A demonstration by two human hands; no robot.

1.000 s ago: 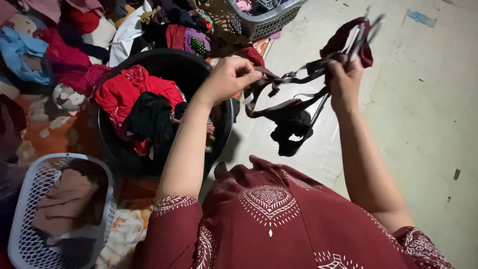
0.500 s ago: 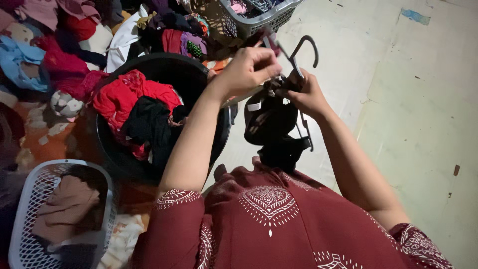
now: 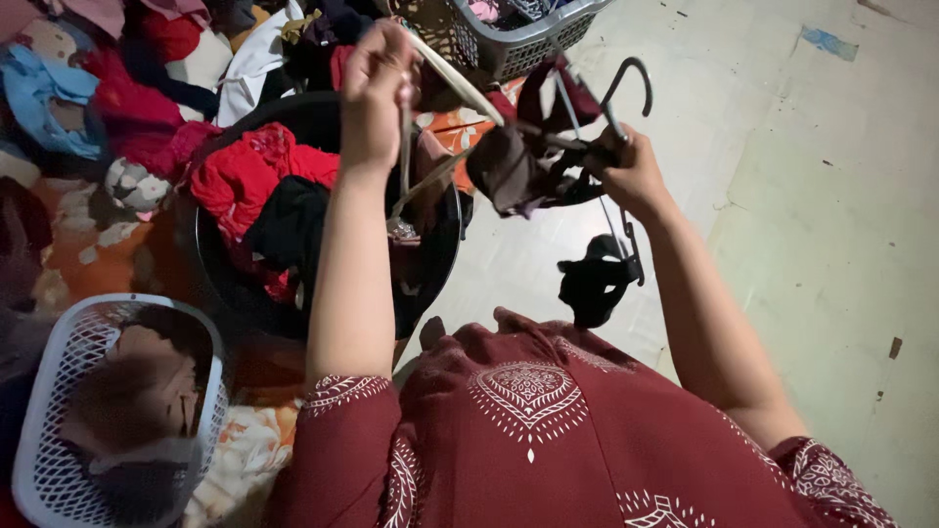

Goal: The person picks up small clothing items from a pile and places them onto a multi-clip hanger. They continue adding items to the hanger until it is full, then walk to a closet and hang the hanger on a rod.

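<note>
My right hand (image 3: pixel 634 171) grips a dark clothes hanger (image 3: pixel 626 83) by its neck, hook pointing up. A brown undergarment (image 3: pixel 514 166) hangs bunched on it, and a black piece of cloth (image 3: pixel 594 284) dangles below. My left hand (image 3: pixel 375 93) is raised high to the left and pinches a pale strap (image 3: pixel 455 83) of the brown garment, pulling it taut away from the hanger. Both arms come out of dark red patterned sleeves.
A black round tub (image 3: pixel 435 264) with red and black clothes sits under my left arm. Behind it is a heap of mixed clothes (image 3: pixel 127 88). A grey basket (image 3: pixel 514 44) stands at the top, and a white lattice basket (image 3: pixel 59 411) with brown cloth at lower left. Pale floor (image 3: pixel 831 215) lies to the right.
My left hand rose and moved left, drawing a strap out from the garment. My right hand kept hold of the hanger, which now stands more upright with the black cloth hanging lower.
</note>
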